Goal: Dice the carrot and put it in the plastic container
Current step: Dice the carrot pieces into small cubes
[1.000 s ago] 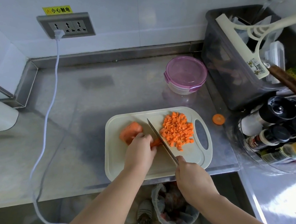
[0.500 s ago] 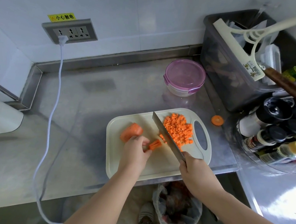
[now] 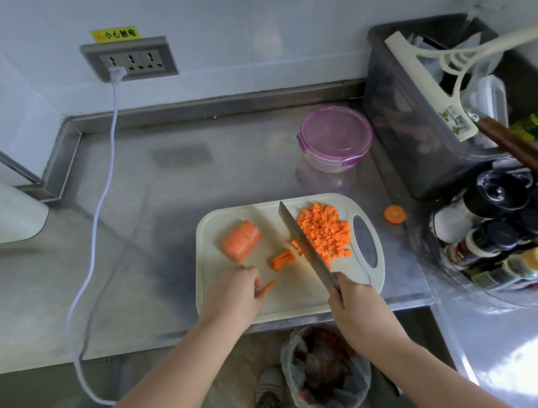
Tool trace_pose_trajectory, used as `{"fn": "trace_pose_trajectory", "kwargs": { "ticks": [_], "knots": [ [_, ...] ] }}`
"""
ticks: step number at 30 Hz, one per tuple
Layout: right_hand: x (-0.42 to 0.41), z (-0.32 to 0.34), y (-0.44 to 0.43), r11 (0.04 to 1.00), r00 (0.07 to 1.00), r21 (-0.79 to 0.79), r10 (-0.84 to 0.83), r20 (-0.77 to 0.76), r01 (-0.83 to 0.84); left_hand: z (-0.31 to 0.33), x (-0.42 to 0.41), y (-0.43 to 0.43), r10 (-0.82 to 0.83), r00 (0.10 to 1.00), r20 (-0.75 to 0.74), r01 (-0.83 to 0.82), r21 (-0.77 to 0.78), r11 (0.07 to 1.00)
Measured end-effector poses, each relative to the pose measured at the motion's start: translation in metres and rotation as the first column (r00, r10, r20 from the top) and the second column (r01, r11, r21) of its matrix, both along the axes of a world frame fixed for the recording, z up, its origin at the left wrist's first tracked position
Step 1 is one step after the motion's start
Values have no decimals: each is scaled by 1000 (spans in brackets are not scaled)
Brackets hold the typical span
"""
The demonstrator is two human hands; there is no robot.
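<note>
Pausing mid-chop at a steel kitchen counter, seen from above. A second ago the left hand (image 3: 235, 295) was pressed over the carrot while the blade came down beside it. Now that hand has drawn back to the lower edge of the cutting board (image 3: 286, 307), fingers curled, pinching one thin carrot strip (image 3: 267, 287) at its fingertips.

The right hand (image 3: 359, 309) is clenched round the handle of the knife (image 3: 303, 240). Its blade is raised off the board and slants toward the upper left of the frame, alongside the diced pile (image 3: 324, 234).

With the left hand pulled away, a small bundle of carrot sticks (image 3: 283, 260) lies uncovered at the centre of the board, uncut crosswise. The carrot chunk (image 3: 240, 240) sits whole just to the left of it. The dice are heaped near the handle hole at the board's right end.

The plastic container (image 3: 334, 137) stands above the board, upper centre of the frame, with its purple lid on and no carrot inside. A stray carrot round (image 3: 395, 214) rests on the counter to the right of the board.

Judging from this, dicing is roughly midway: the strip probably wants placing with the sticks before the next cuts, the chunk remains, and the lid has to come off before any transfer
</note>
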State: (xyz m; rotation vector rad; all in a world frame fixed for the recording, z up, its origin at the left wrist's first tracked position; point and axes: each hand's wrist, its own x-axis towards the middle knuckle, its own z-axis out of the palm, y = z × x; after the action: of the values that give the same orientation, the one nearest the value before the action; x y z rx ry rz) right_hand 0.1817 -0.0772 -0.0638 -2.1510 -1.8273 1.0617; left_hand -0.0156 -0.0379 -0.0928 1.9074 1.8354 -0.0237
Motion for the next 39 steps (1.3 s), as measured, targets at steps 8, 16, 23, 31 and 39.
{"fn": "trace_pose_trajectory", "kwargs": {
  "ticks": [8, 16, 23, 31, 39],
  "knots": [
    [2, 5, 5, 1000, 1000, -4, -18, 12, 18, -4, 26, 8, -55, 998, 14, 52, 157, 986],
    [3, 4, 6, 1000, 1000, -4, -12, 12, 12, -3, 39, 16, -23, 999, -39, 33, 258, 966],
    [2, -1, 4, 1000, 1000, -27, 16, 20, -16, -2, 42, 22, 39, 998, 53, -46, 139, 989],
    [-1, -5, -1, 996, 995, -45, 86, 58, -83, 0, 40, 24, 56, 992, 114, -70, 130, 989],
    [-3, -9, -3, 992, 991, -55, 114, 71, -110, -2, 38, 26, 103, 979, 175, -121, 100, 988]
  ]
}}
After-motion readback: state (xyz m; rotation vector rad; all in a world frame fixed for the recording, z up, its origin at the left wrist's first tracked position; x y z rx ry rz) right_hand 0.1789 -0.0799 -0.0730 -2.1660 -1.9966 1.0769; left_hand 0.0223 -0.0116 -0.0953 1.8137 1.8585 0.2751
